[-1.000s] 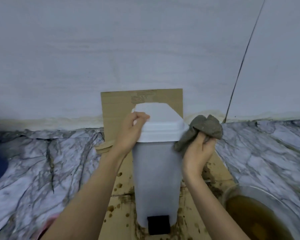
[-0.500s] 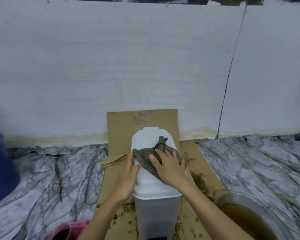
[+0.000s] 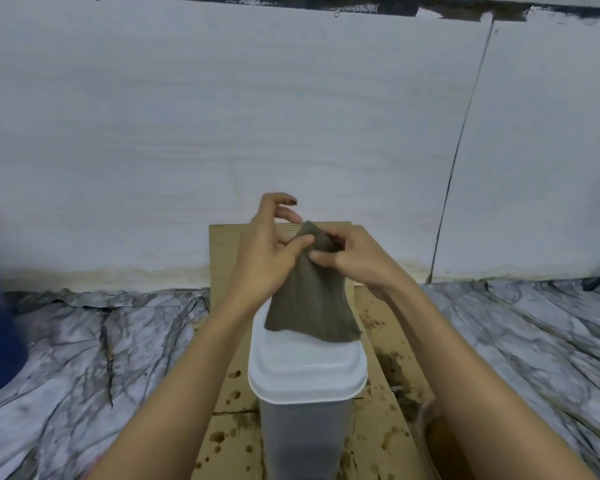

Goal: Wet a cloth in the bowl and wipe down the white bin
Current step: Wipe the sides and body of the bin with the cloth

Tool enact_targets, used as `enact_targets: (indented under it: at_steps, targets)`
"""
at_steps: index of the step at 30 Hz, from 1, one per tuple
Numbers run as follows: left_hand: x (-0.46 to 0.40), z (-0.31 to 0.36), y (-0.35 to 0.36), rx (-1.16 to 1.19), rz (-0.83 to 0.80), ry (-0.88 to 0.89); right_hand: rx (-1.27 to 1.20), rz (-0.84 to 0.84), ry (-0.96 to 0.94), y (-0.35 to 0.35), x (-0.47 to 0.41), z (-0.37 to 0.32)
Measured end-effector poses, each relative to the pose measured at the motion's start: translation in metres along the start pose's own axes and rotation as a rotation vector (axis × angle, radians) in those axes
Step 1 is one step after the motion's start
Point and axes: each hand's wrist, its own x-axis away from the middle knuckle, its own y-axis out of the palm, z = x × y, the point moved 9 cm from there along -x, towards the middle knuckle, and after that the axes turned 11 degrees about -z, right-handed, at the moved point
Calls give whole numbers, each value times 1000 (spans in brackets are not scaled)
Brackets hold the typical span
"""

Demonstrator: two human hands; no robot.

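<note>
With my left hand (image 3: 267, 252) and right hand (image 3: 352, 256) pinching the cloth (image 3: 309, 299) above the white bin (image 3: 305, 375), a loose pinch could drop it.

One view only, worn on the head, wide-angle. Looks forward and down, along both forearms from the lower edge toward frame centre. Sits close above the white bin (image 3: 307, 368) at lower centre, seen from over its lid. Faces the white wall (image 3: 187, 133), filling the upper half; marbled floor (image 3: 84, 358) across the lower sides. Shares nothing, being single.
</note>
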Motion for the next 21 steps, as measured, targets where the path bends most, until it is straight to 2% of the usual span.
enact_targets:
  at_steps: [2,5,6,7,11,14,16,19,21]
  targets:
    - [4,-4,-8,36,-33,-68,-18,110,-37,-16,8,-13]
    - [23,-35,8,-110,-374,-231,-200,235,-70,-40,17,-16]
    - [28,-43,10,-181,-433,-243,-274,263,-54,-45,20,-11]
    - [29,-48,8,-246,-434,-239,-328,291,-26,-47,21,-5]
    - [2,-39,-13,-392,-261,-189,-400,448,74,-52,31,21]
    - [-24,-12,-33,-344,-122,-103,-431,522,-5,-64,37,15]
    - [-29,4,-43,-294,-78,-35,-435,510,-56,-66,40,9]
    - [-20,4,-42,-403,-163,-39,-401,413,-17,-49,46,19]
    - [-2,-17,-31,-519,-359,-126,-334,319,122,-29,53,45]
